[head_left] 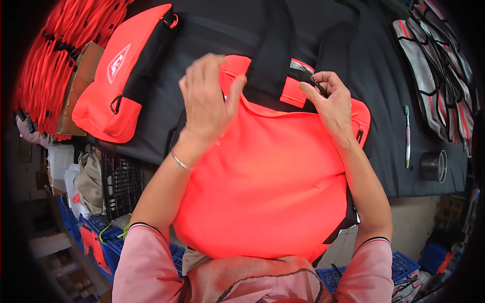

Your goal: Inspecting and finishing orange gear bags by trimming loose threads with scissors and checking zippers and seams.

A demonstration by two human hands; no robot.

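A bright coral-red bag (262, 187) with black trim lies in front of me, partly on the black-covered table and reaching down to my lap. Wide black straps (273, 60) run from its far side. My left hand (207, 98) is over the bag's far left corner, fingers apart and slightly blurred, with nothing seen in it. Between thumb and fingers, my right hand (333, 103) pinches a small slim dark piece (321, 89); its kind is unclear. Just left of that piece are a red tab (294, 92) and a grey shiny strip (301, 65).
A second red-and-black bag (96, 111) lies at the left, beside a cardboard box side (78, 91) and piled red bags (45, 81). Toward the right are a toothbrush (407, 136), a dark cup (433, 166) and grey, black-edged pieces (424, 70). A black crate (121, 184) stands below left.
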